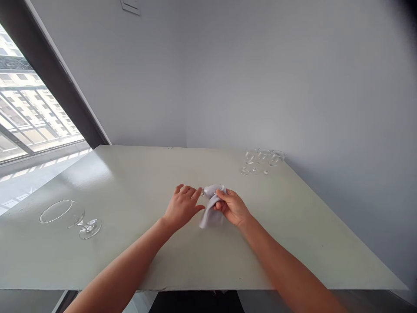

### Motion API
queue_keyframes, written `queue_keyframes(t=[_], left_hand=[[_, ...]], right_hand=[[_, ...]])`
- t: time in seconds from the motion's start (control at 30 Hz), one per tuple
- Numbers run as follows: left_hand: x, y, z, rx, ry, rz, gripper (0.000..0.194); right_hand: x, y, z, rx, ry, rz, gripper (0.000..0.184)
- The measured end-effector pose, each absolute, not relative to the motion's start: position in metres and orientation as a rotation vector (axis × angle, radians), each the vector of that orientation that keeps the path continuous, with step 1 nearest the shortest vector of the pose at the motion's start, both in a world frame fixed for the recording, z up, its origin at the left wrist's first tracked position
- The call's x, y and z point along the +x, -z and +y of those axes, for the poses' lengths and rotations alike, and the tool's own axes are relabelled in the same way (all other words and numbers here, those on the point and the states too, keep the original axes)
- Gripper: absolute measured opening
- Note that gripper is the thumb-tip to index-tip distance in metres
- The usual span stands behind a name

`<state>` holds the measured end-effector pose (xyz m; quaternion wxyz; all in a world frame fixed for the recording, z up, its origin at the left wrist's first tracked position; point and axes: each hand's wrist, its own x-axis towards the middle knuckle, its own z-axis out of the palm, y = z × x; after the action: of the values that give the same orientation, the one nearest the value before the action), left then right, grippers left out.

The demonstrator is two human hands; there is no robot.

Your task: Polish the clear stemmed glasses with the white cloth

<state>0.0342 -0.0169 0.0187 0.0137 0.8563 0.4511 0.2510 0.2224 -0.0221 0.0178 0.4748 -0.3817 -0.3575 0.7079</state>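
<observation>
Over the middle of the table, my right hand [231, 206] pinches a white cloth [210, 213], one end of which hangs down. A small clear glass part [202, 192] shows at the cloth's left edge; the rest of it is hidden by the cloth. My left hand [183, 204] is just to the left, palm down with its fingers apart. Its fingertips come close to the glass part, and I cannot tell whether they touch it.
A stemmed glass [90, 228] stands on the white table [146, 261] at the left. Several similar stemmed glasses [263, 156] are grouped at the far right, near the wall. The table's front edge runs below my forearms. A window [29, 104] is at the left.
</observation>
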Motion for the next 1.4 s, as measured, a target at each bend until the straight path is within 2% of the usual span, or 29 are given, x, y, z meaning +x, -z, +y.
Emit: queue_keyframes(t=[0.07,0.17,0.27,0.43,0.57,0.73,0.8,0.93,1.03,1.1,1.17,1.27,1.33,1.4], left_hand=[[0.034,-0.016,-0.015,2.792,-0.79,1.424,0.027],[0.029,-0.016,-0.012,2.726,-0.744,1.456,0.026],[0.021,-0.02,-0.01,2.426,-0.631,1.406,0.03],[0.017,-0.025,-0.01,1.74,-0.309,0.924,0.044],[0.021,-0.027,-0.01,1.453,-0.29,0.779,0.044],[0.02,-0.022,-0.007,1.383,-0.285,0.787,0.042],[0.019,-0.017,-0.004,1.422,-0.364,0.883,0.04],[0.018,-0.007,0.003,1.578,-0.557,1.315,0.038],[0.021,-0.005,0.0,1.715,-0.544,1.505,0.032],[0.024,-0.005,-0.005,1.877,-0.505,1.567,0.023],[0.028,-0.004,-0.011,2.138,-0.493,1.611,0.017],[0.032,-0.003,-0.019,2.557,-0.579,1.542,0.018],[0.034,-0.003,-0.022,2.729,-0.665,1.417,0.021],[0.036,-0.003,-0.024,2.803,-0.733,1.293,0.021]], right_hand=[[0.216,-0.014,-0.025,-0.88,-1.763,-0.783,0.027],[0.217,-0.016,-0.029,-0.874,-1.797,-1.044,0.029],[0.228,-0.022,-0.031,-0.952,-1.721,-1.471,0.028],[0.246,-0.037,-0.027,-0.933,-1.708,-1.873,0.014],[0.255,-0.051,-0.025,-0.855,-1.569,-1.99,0.007],[0.276,-0.05,-0.015,-0.945,-1.397,-1.932,0.011],[0.283,-0.046,-0.009,-1.046,-1.208,-1.816,0.016],[0.28,-0.045,-0.004,-1.131,-0.626,-1.661,0.031],[0.257,-0.043,-0.015,-1.054,-0.246,-2.019,0.044],[0.238,-0.038,-0.025,-0.984,-0.097,-2.282,0.045],[0.221,-0.032,-0.033,-0.932,-0.044,-2.412,0.038],[0.211,-0.026,-0.033,-0.981,-0.08,-2.33,0.031],[0.216,-0.026,-0.028,-1.055,-0.247,-2.188,0.029],[0.225,-0.027,-0.022,-1.13,-0.549,-2.026,0.027]])
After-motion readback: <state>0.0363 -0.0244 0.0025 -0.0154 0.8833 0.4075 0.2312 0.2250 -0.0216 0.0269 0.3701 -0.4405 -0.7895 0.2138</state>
